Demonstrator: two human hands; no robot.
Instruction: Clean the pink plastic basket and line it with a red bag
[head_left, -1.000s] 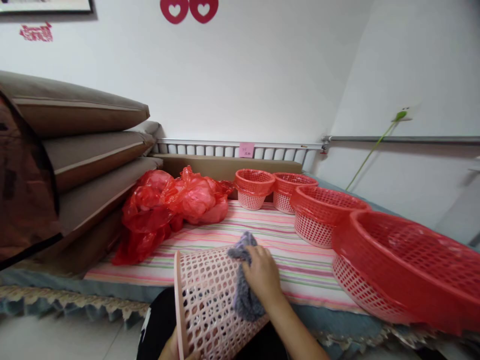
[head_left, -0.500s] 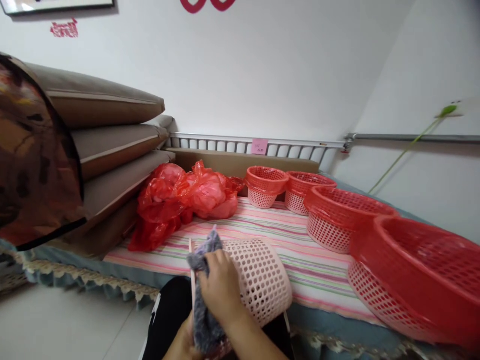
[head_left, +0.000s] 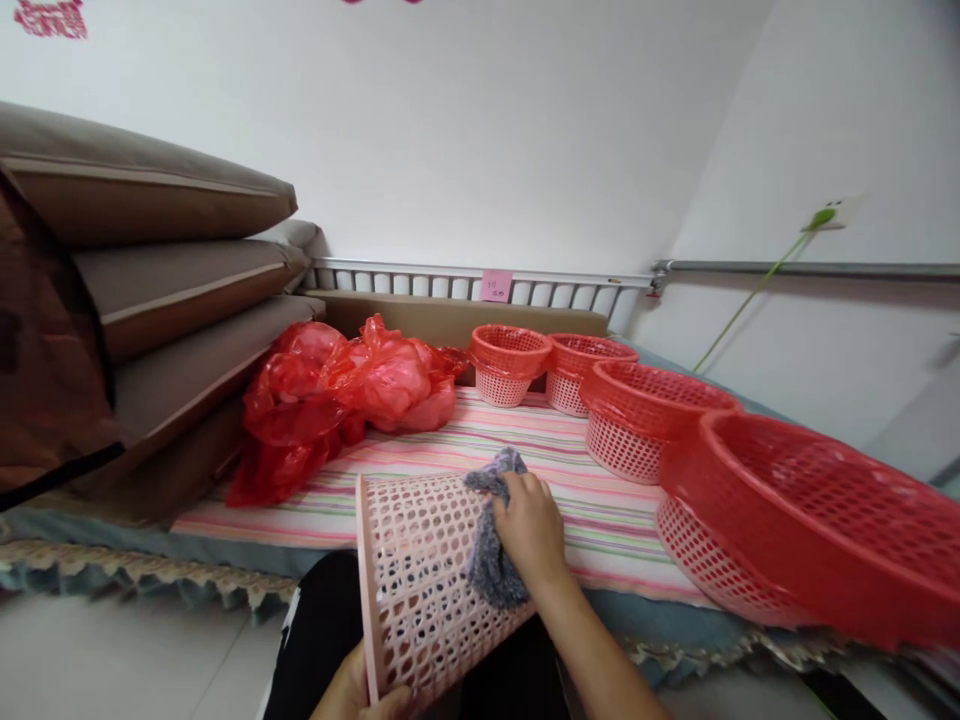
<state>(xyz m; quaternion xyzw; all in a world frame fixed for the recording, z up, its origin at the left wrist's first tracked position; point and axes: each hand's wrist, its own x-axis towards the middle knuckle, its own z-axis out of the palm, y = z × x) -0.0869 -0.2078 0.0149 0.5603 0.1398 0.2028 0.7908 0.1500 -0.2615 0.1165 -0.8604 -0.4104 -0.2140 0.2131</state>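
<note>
Pink basket (head_left: 431,570) is lying tilted over the person's lap (head_left: 322,620), just in front of the bed (head_left: 217,560), with its rim facing left. The right hand (head_left: 531,525) is clamping a bunched grey cloth (head_left: 496,565) against the holed wall, towards the base end, while the left hand (head_left: 356,695) is apparently gripping the rim from below, though the lower edge of the view is cutting off part of it. Wiping well is probably depending on a steady left grip and even pressure; since the cloth is bunching under the fingers, spreading it flatter should be covering more holes per stroke. Around this, the bed is carrying a striped sheet (head_left: 615,545), thick cushions (head_left: 172,280) are standing stacked on the left, and a white radiator (head_left: 420,280) is running behind. Four red-lined baskets (head_left: 634,445) are forming a row; the nearest one (head_left: 795,520) is sitting near the right forearm (head_left: 600,630), likely limiting wide strokes that way. Crumpled red bags (head_left: 352,390) are lying beside the cushions, well apart from the hands, and a small pink note (head_left: 496,285) is showing at the radiator.
</note>
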